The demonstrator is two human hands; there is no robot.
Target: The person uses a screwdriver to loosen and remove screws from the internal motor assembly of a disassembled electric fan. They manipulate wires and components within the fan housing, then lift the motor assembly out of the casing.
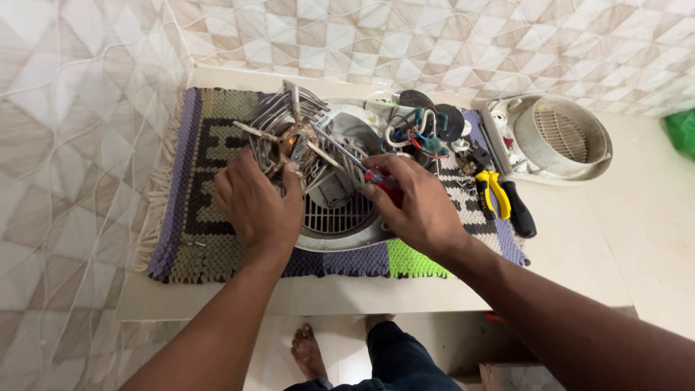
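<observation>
The pale surface (579,239) runs across the middle of the frame, with patterned wall tiles (87,145) along the top and left. On it lies a woven mat (195,246) in purple, green and cream, spread from centre left to centre right. At the upper right of the frame, off the mat, sits a white plastic fan housing (554,137) with a round grille inside it.

In the middle of the mat rests the opened heater base (340,217), a grey metal shell with a slotted grille showing between my hands. A bundle of coloured wires (416,134) and small black parts lies at its upper edge, just right of centre. Yellow-handled pliers (496,192) and a black-handled tool (520,210) lie side by side on the mat's right edge.

My left hand (257,206) is closed over the heating coil frame (293,134), steadying it at centre left. My right hand (416,206) grips a red-handled screwdriver (380,181), its shaft pointing up-left to the coil frame's hub.
</observation>
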